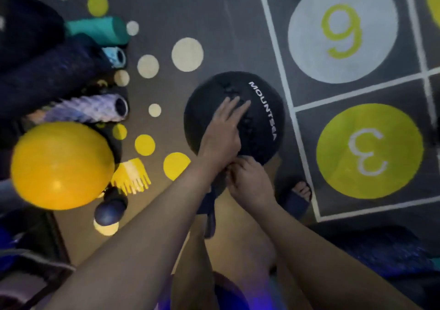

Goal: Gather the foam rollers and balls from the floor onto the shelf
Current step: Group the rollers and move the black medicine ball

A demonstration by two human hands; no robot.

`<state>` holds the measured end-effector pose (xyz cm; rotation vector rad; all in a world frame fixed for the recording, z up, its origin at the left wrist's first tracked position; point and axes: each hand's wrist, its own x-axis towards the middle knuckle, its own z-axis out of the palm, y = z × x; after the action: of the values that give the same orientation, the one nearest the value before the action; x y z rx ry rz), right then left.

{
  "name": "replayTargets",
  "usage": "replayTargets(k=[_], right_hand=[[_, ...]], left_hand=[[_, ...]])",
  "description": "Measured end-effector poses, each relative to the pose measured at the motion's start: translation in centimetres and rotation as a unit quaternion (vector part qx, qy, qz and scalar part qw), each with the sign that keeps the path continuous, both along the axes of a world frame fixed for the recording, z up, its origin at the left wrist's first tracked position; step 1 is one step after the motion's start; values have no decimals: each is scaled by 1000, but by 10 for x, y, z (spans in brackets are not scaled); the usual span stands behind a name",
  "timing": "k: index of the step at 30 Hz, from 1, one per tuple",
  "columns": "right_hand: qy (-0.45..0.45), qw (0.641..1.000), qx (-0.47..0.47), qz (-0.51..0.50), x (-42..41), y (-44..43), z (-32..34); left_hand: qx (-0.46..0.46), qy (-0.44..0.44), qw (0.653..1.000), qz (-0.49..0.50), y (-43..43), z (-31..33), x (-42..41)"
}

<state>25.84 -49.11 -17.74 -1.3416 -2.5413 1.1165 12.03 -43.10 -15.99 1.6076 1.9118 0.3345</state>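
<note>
A large black ball (259,110) with white lettering sits on the grey floor in the middle of the view. My left hand (221,136) rests flat on its top with the fingers straight. At the ball's near edge, my right hand (250,181) grips the ball with curled fingers. Against the left edge lie a teal foam roller (100,30), a dark blue roller (54,71) and a ridged purple roller (88,108). Below them are a big yellow ball (62,164) and a small dark blue ball (110,211).
A yellow comb-shaped piece (132,175) lies by the yellow ball. My sandalled foot (300,195) stands right of the black ball. White-lined squares with a numbered grey circle (342,30) and a green circle (369,151) mark the floor at right. Dark shelving fills the lower left.
</note>
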Motion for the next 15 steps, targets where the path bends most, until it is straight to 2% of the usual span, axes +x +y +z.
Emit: replayTargets(k=[2,3,6,10,12,15], right_hand=[[-90,992,-41,-78,-1,-5,-4],[-115,985,-81,-105,-3,-7,-5],[-139,965,-195,-101,-23,-9,-1],[-160,952,-252,-63,-87,-7,6],[-141,948,-271,-91,-132,-2,11],[-117,949,-273,-108,-195,8,20]], left_hand=[[-91,41,993,-55,-26,-13,-28],[-132,75,987,-47,-42,-18,-44],[-183,160,967,78,-91,-28,-99],[-298,161,911,235,-146,-23,-172],[-289,147,909,262,-162,-15,-195],[-152,116,954,230,-158,-1,-213]])
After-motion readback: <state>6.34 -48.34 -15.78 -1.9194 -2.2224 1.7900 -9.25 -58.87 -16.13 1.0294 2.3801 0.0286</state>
